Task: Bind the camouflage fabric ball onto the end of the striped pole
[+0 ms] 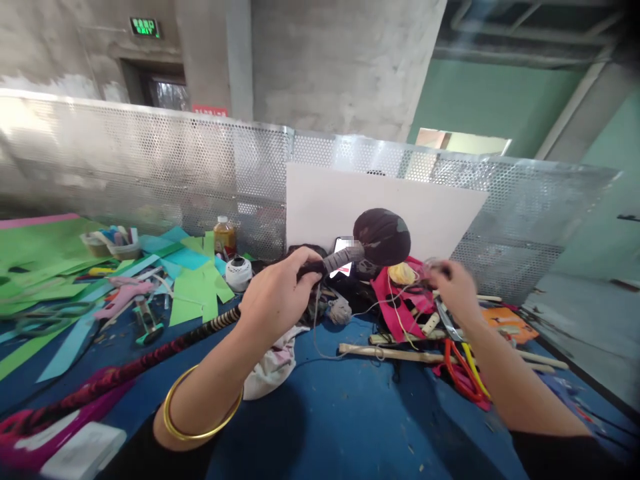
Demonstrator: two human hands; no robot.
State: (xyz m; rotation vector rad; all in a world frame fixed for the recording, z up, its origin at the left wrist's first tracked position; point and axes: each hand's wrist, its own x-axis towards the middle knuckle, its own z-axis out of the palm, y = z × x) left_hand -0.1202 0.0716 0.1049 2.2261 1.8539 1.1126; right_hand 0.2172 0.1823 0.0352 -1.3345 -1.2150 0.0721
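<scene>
My left hand [280,287] is closed around a long stick [200,328] wrapped in dark and reddish bands. At its far end is a round head covered in dark cloth [383,237], with grey yarn [345,258] wound around the neck below it. A loose strand hangs from there to the table, near a small grey yarn ball [340,311]. My right hand [457,290] is raised at the right, fingers pinched together and blurred. What lies between them I cannot make out. Below it are red felt [395,303] and a pale yellow yarn ball [401,274].
Wooden sticks [400,353], red-handled pliers [455,373] and orange felt [507,323] lie on the right of the blue table [350,427]. Green paper [195,290], a pink glue gun [125,297] and a bottle [225,237] are left. A phone [341,259] stands before a white board [320,200].
</scene>
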